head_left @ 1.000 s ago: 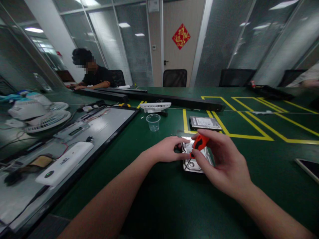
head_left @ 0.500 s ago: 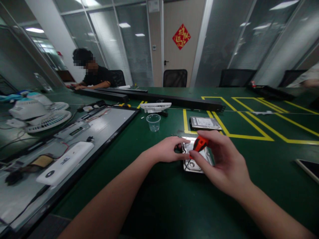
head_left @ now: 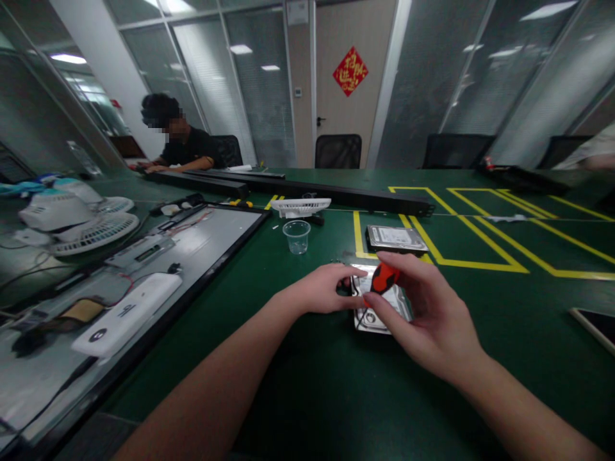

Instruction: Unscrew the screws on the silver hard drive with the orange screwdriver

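Observation:
A silver hard drive (head_left: 375, 322) lies on the green table in front of me, partly covered by my hands. My left hand (head_left: 327, 288) grips its left side, thumb and fingers at the edge. In my right hand (head_left: 432, 307) is a screwdriver (head_left: 385, 276) with a red and black handle, pinched between thumb and fingers. Its thin shaft slants down to the left, the tip at the drive's lower left corner. Beyond my right hand lies a second hard drive (head_left: 396, 238), label side up. A clear plastic cup (head_left: 296, 238) stands beyond my left hand.
To the left lies a large panel (head_left: 211, 234) bearing a white device (head_left: 127, 314) and cables. Fans (head_left: 91, 221) stand farther left. Long black bars (head_left: 331, 194) cross behind the cup, near a small white fan (head_left: 301, 206). A phone (head_left: 596, 328) is at right. A person (head_left: 185, 144) sits opposite.
The screwdriver handle has turned slightly in my right hand, showing a different red and black face. My left hand and the hard drive stay in place.

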Demonstrator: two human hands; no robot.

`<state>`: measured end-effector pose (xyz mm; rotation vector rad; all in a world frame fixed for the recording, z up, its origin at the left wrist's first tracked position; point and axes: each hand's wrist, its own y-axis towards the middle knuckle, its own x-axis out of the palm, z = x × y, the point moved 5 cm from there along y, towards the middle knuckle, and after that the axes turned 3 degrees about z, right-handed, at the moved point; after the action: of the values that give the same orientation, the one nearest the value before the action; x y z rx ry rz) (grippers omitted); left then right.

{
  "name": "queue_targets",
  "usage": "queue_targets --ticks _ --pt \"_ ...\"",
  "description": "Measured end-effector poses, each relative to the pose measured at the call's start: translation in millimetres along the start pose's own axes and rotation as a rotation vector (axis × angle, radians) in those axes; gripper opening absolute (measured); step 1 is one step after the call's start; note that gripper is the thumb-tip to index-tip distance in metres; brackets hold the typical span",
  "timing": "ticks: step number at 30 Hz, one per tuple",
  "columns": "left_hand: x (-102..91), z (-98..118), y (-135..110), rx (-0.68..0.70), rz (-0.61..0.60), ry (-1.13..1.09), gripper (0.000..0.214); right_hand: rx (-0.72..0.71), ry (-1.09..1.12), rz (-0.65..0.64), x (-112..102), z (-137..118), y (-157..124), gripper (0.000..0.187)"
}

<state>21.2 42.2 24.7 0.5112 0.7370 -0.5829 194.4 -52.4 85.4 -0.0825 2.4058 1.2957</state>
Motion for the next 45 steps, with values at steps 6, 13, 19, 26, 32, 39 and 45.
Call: queue_targets --ticks 6,13,19,26,32,39,45 --pt "-2.1 4 0 0.025 0.005 -0.013 0.041 -0.025 0.052 -0.036 1 -4 1 0.073" --pt "-4.3 8 -1 0.001 -0.016 -0.018 0.043 -0.039 0.019 -0.017 1 0 0 0.075" --pt "-3.3 7 0 0.024 -0.009 -0.038 0.04 -0.029 0.058 -0.04 0 -4 0 0.076" --pt "-3.1 7 0 0.034 -0.01 -0.036 0.039 -0.013 0.024 -0.017 1 1 -3 0.076" --pt "-2.3 4 0 0.026 -0.011 0.014 0.051 0.062 0.035 0.028 1 7 -7 0.071" --pt "-2.3 4 1 0.022 -0.006 -0.012 0.051 -0.01 0.045 -0.008 1 -3 -2 0.068" --pt "-5.0 10 -1 -0.002 -0.016 -0.033 0.042 -0.046 0.014 -0.002 0 -2 0 0.069"
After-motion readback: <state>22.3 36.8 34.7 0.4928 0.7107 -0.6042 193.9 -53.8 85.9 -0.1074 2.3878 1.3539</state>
